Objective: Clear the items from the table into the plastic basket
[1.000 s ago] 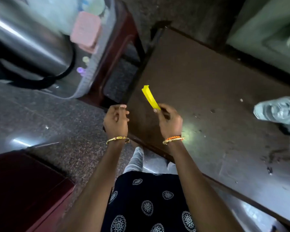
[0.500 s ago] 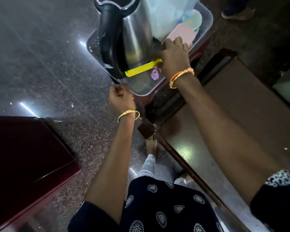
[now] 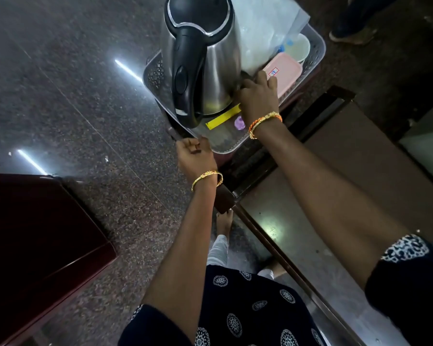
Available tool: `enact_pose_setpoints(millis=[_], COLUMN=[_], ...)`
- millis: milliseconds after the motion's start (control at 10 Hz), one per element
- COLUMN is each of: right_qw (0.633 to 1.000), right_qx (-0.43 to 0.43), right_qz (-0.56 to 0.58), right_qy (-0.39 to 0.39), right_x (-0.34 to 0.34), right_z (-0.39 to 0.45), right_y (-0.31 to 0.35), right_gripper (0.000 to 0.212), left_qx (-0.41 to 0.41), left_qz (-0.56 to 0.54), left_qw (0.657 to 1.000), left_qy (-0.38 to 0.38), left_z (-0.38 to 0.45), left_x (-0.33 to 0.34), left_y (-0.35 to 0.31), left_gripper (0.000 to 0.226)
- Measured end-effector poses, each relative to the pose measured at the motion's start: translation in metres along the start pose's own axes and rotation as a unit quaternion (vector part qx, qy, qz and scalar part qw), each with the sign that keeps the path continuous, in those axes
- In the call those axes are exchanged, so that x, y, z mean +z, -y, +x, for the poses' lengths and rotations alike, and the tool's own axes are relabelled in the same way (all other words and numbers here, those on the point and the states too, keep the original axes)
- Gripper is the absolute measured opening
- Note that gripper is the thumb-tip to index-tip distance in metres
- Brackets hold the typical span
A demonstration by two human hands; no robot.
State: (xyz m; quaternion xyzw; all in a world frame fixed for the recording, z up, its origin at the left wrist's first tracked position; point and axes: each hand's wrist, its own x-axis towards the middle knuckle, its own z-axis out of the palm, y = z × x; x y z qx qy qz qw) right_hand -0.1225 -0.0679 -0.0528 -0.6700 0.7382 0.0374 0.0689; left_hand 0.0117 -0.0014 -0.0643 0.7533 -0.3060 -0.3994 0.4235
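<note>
Since half a second ago, the yellow strip has sunk from mid-air to the floor of the plastic basket, and the right hand has dipped with it. That hand's fingers curl down beside the kettle, and one end of the strip disappears under the palm; whether they still pinch it cannot be told. The strip's free end points away from those fingers toward the kettle's black handle. Just below the wrist side of the right hand lies a small purple piece, also on the basket floor. Beyond the fingertips sit a pink lidded box, a pale round dish and a crumpled clear plastic bag, all inside the basket.

The left hand is clenched in a fist at the basket's near corner, knuckles touching or just beside the rim; nothing can be seen inside the fist. The worktop lies under the right forearm.
</note>
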Motion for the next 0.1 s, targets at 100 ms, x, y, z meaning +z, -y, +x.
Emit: enact_pose_setpoints(millis=[100], right_qw=[0.995], right_qx=[0.083], right_qz=[0.054], right_qy=[-0.025], right_x=[-0.0024], right_z=[-0.0168], right_y=[-0.0066], right_gripper=[0.03], left_qx=[0.012], left_qz=[0.01], left_qw=[1.0], left_qy=[-0.009], left_z=[-0.0032], left_x=[-0.0046], left_y=[-0.0031], left_gripper=[0.017])
